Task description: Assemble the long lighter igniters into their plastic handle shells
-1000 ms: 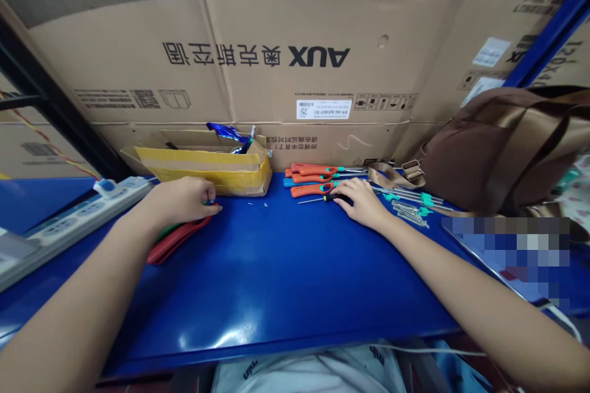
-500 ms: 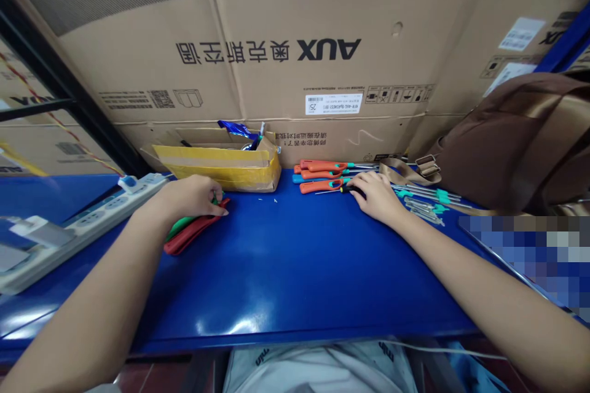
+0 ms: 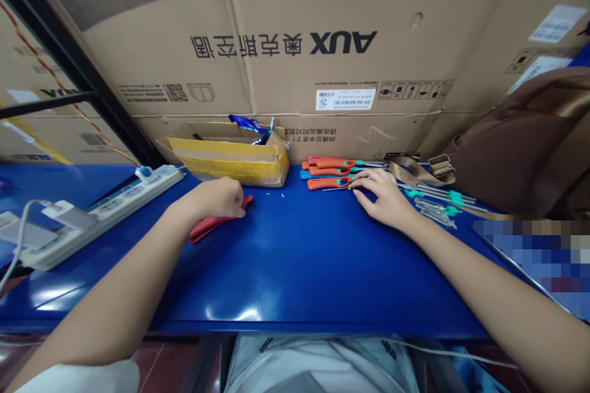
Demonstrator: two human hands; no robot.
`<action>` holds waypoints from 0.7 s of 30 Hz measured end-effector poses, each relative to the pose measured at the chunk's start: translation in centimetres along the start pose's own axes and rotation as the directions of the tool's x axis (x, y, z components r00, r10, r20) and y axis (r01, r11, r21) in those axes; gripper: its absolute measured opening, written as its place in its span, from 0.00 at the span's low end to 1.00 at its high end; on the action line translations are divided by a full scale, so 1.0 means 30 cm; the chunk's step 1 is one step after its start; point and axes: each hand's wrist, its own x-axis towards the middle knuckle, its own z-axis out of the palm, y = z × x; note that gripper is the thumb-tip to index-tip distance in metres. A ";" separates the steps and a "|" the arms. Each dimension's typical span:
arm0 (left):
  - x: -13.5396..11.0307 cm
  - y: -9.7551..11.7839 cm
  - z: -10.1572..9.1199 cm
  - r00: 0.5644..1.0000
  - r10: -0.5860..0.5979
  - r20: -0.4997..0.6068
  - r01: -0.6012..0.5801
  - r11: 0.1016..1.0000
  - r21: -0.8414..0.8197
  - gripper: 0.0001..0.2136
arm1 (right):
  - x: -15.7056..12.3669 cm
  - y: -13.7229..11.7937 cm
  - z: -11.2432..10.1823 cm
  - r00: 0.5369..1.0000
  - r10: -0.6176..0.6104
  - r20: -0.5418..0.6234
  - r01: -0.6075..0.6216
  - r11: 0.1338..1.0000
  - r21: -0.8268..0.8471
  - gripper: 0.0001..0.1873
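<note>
My left hand (image 3: 220, 198) rests on the blue table (image 3: 286, 258), fingers curled down over a red-handled tool (image 3: 207, 227) that sticks out beneath it. My right hand (image 3: 383, 195) lies over a small black-handled screwdriver (image 3: 338, 188), fingers bent and touching it, its thin shaft pointing left. Just behind lie several orange-handled screwdrivers (image 3: 329, 166) in a row. Thin metal tools with teal grips (image 3: 437, 202) lie to the right of that hand.
A yellow-taped cardboard box (image 3: 233, 159) stands at the back, against large AUX cartons (image 3: 286, 43). A white power strip (image 3: 106, 209) runs along the left. A brown bag (image 3: 520, 135) with a strap sits at the right.
The view has shifted, so everything sits further right and higher. The green part under my left hand no longer shows. My right hand stays on the small screwdriver.
</note>
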 end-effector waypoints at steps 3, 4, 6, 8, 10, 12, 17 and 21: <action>-0.013 0.077 0.017 0.988 0.153 -0.005 -0.153 0.985 -0.078 0.07 | 0.004 -0.029 -0.010 0.997 -0.066 0.025 0.065 0.996 0.068 0.08; -0.016 0.110 0.027 0.976 0.215 -0.013 -0.215 0.971 -0.104 0.08 | 0.005 -0.042 -0.013 0.995 -0.086 0.045 0.082 0.993 0.088 0.08; -0.020 0.182 0.051 0.943 0.328 -0.051 -0.332 0.932 -0.145 0.11 | 0.005 -0.071 -0.021 0.989 -0.114 0.099 0.102 0.988 0.116 0.08; -0.024 0.250 0.080 0.901 0.420 -0.108 -0.433 0.883 -0.182 0.12 | 0.004 -0.102 -0.029 0.977 -0.148 0.154 0.124 0.980 0.155 0.08; -0.028 0.298 0.105 0.835 0.527 -0.158 -0.549 0.807 -0.217 0.15 | 0.000 -0.131 -0.036 0.961 -0.187 0.203 0.145 0.967 0.209 0.08; -0.030 0.319 0.123 0.718 0.632 -0.292 -0.696 0.667 -0.266 0.18 | -0.005 -0.151 -0.043 0.944 -0.220 0.245 0.150 0.950 0.274 0.13; -0.018 0.283 0.143 0.669 0.643 -0.373 -0.736 0.641 -0.216 0.27 | -0.013 -0.162 -0.055 0.897 -0.265 0.353 0.133 0.924 0.358 0.24; 0.007 0.257 0.161 0.690 0.632 -0.352 -0.719 0.655 -0.233 0.21 | -0.016 -0.150 -0.063 0.893 -0.248 0.376 0.115 0.933 0.342 0.20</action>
